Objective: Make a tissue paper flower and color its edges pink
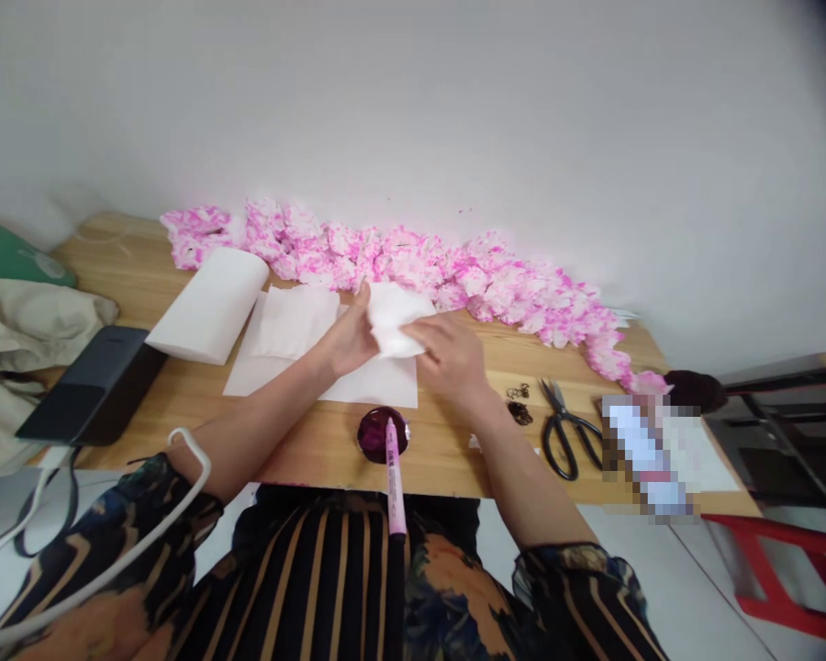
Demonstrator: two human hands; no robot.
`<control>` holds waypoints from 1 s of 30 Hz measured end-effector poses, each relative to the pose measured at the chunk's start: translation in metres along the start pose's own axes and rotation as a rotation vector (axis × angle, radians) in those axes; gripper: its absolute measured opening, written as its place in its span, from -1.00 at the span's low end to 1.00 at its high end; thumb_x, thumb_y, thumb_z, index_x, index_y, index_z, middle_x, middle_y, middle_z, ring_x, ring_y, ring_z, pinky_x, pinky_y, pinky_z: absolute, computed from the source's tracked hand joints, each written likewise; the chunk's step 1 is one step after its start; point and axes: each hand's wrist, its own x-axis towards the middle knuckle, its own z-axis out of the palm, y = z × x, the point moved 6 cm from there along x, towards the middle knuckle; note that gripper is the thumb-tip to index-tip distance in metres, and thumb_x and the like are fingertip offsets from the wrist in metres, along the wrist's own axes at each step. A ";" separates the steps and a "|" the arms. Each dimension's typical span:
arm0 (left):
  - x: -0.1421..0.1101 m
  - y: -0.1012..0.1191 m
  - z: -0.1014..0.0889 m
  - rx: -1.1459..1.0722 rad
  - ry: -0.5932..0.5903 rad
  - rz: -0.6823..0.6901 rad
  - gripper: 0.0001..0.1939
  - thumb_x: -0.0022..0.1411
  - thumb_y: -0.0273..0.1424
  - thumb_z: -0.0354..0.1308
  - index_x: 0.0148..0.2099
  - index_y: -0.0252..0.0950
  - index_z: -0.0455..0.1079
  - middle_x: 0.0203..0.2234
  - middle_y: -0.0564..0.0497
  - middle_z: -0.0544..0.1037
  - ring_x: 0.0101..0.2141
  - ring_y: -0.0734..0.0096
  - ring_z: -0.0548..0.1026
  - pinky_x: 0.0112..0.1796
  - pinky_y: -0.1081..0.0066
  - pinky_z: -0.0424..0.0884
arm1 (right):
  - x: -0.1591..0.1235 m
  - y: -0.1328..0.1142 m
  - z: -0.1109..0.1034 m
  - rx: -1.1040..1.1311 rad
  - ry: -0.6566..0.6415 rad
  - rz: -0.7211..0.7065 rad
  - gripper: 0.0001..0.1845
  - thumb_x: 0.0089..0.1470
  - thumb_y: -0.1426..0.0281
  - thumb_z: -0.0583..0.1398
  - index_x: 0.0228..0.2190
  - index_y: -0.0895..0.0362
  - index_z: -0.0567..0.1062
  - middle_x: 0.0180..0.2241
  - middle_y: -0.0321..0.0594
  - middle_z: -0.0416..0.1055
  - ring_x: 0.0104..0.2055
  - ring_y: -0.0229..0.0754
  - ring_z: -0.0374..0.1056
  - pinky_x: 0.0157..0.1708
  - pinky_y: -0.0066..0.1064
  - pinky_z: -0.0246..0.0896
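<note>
Between my two hands is a white paper tissue (396,317), partly bunched up above the table. My left hand (351,335) grips its left side with the thumb pointing up. From the right, my right hand (454,353) pinches it with bent fingers. Below them lie a white sheet (385,386) and a stack of flat tissues (295,321). A small bowl of dark magenta liquid (372,436) stands near the table's front edge. A pink marker pen (395,487) leans in it, its dark end toward me.
Pink-and-white paper flowers (413,257) line the wall side. A paper roll (213,303) and a black box with cables (96,386) lie left. On the right are black-handled scissors (568,431), dark elastic bands (519,411) and a blurred-out phone-like object (647,459). A red stool (785,569) stands beyond.
</note>
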 end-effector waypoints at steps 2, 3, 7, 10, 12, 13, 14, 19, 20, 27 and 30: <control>-0.001 -0.001 -0.003 -0.065 0.049 -0.017 -0.68 0.17 -0.26 0.36 -0.08 -0.33 0.53 -0.18 -0.16 0.68 -0.04 0.03 0.62 0.02 0.15 0.54 | 0.000 -0.007 0.010 0.052 -0.128 -0.095 -0.67 0.22 0.05 0.25 -0.11 -0.07 0.64 -0.20 -0.20 0.62 -0.11 0.01 0.48 -0.02 -0.08 0.32; -0.001 -0.001 -0.005 -0.083 0.085 -0.012 -0.68 0.12 -0.40 0.36 -0.06 -0.35 0.53 -0.18 -0.16 0.68 -0.04 0.04 0.62 0.05 0.12 0.53 | 0.000 -0.007 0.007 0.080 -0.100 -0.101 -0.63 0.20 0.02 0.26 -0.07 -0.07 0.63 -0.17 -0.20 0.62 -0.08 0.02 0.48 0.03 -0.06 0.31; -0.003 0.001 -0.014 -0.088 0.166 0.004 -0.55 0.01 -0.60 0.32 0.01 -0.35 0.52 -0.19 -0.12 0.69 -0.07 0.07 0.65 0.10 0.02 0.52 | -0.003 0.022 -0.023 0.195 0.318 0.185 -0.55 0.33 0.01 0.09 0.01 -0.03 0.57 0.05 -0.14 0.55 0.14 0.00 0.40 0.21 -0.04 0.21; -0.004 -0.002 -0.011 -0.051 0.099 -0.006 -0.55 0.00 -0.56 0.37 0.00 -0.36 0.53 -0.19 -0.14 0.69 -0.06 0.03 0.64 0.12 -0.03 0.50 | -0.009 0.049 -0.021 0.391 0.351 0.450 -0.46 0.32 -0.09 0.03 0.00 0.00 0.55 0.02 -0.12 0.55 0.09 -0.03 0.45 0.09 -0.11 0.34; -0.004 -0.003 -0.010 -0.036 0.058 0.000 -0.56 0.00 -0.53 0.39 -0.01 -0.37 0.53 -0.18 -0.16 0.69 -0.04 0.03 0.64 0.14 -0.02 0.48 | -0.011 0.057 -0.014 0.486 0.320 0.525 -0.43 0.27 -0.14 0.06 -0.07 0.02 0.55 -0.09 -0.13 0.57 -0.04 -0.06 0.49 -0.06 -0.18 0.40; -0.003 -0.003 -0.009 -0.033 0.045 0.005 -0.56 -0.01 -0.52 0.40 -0.02 -0.37 0.53 -0.18 -0.16 0.69 -0.04 0.04 0.64 0.14 0.00 0.48 | -0.011 0.058 -0.013 0.501 0.321 0.534 -0.45 0.25 -0.15 0.09 -0.12 0.03 0.54 -0.14 -0.15 0.57 -0.10 -0.08 0.49 -0.12 -0.22 0.40; -0.003 -0.004 -0.009 -0.033 0.037 0.011 -0.57 -0.01 -0.52 0.41 -0.03 -0.36 0.53 -0.18 -0.16 0.69 -0.05 0.06 0.64 0.14 0.01 0.48 | -0.011 0.057 -0.012 0.499 0.328 0.530 -0.47 0.23 -0.14 0.12 -0.16 0.04 0.53 -0.20 -0.18 0.55 -0.16 -0.11 0.47 -0.17 -0.25 0.39; -0.005 -0.004 -0.002 -0.029 -0.003 0.004 -0.59 -0.03 -0.49 0.47 -0.09 -0.36 0.55 -0.20 -0.16 0.70 -0.12 0.09 0.66 0.07 0.09 0.53 | -0.008 0.051 -0.007 0.515 0.295 0.531 -0.59 0.08 -0.01 0.31 -0.29 0.07 0.50 -0.31 -0.27 0.51 -0.31 -0.19 0.40 -0.30 -0.35 0.34; -0.005 -0.005 0.000 -0.031 -0.009 -0.009 -0.61 -0.01 -0.47 0.47 -0.09 -0.36 0.55 -0.20 -0.16 0.70 -0.13 0.09 0.67 0.06 0.10 0.54 | -0.008 0.051 -0.006 0.520 0.289 0.536 -0.61 0.06 0.02 0.34 -0.29 0.07 0.50 -0.31 -0.27 0.52 -0.31 -0.20 0.40 -0.30 -0.36 0.34; -0.003 -0.010 -0.006 -0.064 0.116 -0.043 -0.79 0.28 -0.28 0.30 -0.16 -0.34 0.52 -0.27 -0.15 0.69 -0.13 0.10 0.67 0.01 0.11 0.58 | -0.011 0.052 -0.009 0.475 0.379 0.557 -0.71 0.09 0.10 0.29 -0.41 0.07 0.52 -0.48 -0.36 0.44 -0.45 -0.27 0.27 -0.42 -0.40 0.23; -0.002 -0.010 -0.008 -0.062 0.120 -0.054 -0.81 0.30 -0.30 0.27 -0.16 -0.35 0.52 -0.29 -0.14 0.69 -0.17 0.15 0.68 -0.01 0.17 0.59 | -0.010 0.053 -0.009 0.549 0.383 0.577 -0.71 0.04 0.09 0.32 -0.38 0.06 0.53 -0.43 -0.34 0.48 -0.40 -0.25 0.31 -0.36 -0.38 0.29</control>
